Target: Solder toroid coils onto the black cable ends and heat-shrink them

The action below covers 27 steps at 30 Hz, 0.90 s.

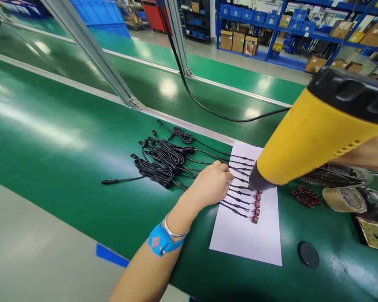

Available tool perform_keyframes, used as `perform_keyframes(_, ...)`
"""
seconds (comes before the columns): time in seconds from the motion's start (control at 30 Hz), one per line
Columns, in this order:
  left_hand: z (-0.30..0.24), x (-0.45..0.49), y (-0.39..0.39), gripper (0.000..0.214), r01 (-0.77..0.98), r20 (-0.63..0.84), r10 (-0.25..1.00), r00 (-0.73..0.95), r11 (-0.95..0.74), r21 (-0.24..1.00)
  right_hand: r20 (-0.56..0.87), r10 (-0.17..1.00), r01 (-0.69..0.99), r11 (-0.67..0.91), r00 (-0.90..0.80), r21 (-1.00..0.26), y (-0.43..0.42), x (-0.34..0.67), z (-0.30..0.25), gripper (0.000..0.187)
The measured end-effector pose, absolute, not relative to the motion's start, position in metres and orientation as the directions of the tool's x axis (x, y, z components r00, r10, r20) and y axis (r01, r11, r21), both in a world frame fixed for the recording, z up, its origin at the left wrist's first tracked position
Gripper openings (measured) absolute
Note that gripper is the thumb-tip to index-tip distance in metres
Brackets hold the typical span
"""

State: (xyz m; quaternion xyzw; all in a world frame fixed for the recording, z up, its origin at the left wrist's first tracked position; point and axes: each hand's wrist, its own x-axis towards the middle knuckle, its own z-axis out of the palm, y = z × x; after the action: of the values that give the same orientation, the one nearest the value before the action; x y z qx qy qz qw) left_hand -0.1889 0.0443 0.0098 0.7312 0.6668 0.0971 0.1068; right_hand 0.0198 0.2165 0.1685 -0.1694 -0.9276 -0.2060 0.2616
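A yellow heat gun (315,134) with a black nozzle is held in my right hand (365,153), which is mostly hidden behind it. The nozzle points down over a white sheet of paper (245,241). Across the sheet's left part lie the ends of several black cables (236,212) in a row. Small reddish-brown round parts (255,212) sit at the nearer cable ends; the nozzle hides others. My left hand (211,184) is closed over the middle of the row, fingertips on a cable. Its wrist wears a blue strap (164,240).
Coiled black cables (166,159) lie left of the sheet. Small red and black parts (306,196), a tape roll (343,199), a black disc (308,254) and a yellowish sponge (374,235) are at right. A metal post (91,50) rises behind; the gun's black cord (214,112) trails across.
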Motion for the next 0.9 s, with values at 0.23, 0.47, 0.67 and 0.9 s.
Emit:
perform_keyframes(0.23,0.006,-0.185,0.046,0.034,0.961,0.003,0.995,0.097,-0.095,0.26,0.514,0.178,0.457,0.743,-0.839,0.489,0.245,0.024,0.16,0.072)
perform_keyframes(0.47,0.004,-0.181,0.046,0.048,0.972,0.002,0.997,0.08,-0.078,0.222,0.514,0.24,0.516,0.695,-0.823,0.502,0.248,0.023,0.158,0.076)
perform_keyframes(0.67,0.002,-0.178,0.048,0.052,0.967,0.015,0.996,0.091,-0.092,0.239,0.504,0.226,0.496,0.709,-0.834,0.502,0.258,0.021,0.154,0.055)
perform_keyframes(0.9,0.0,-0.178,0.049,0.05,0.964,-0.005,0.996,0.093,-0.088,0.252,0.465,0.235,0.479,0.704,-0.854,0.525,0.255,0.014,0.15,0.052)
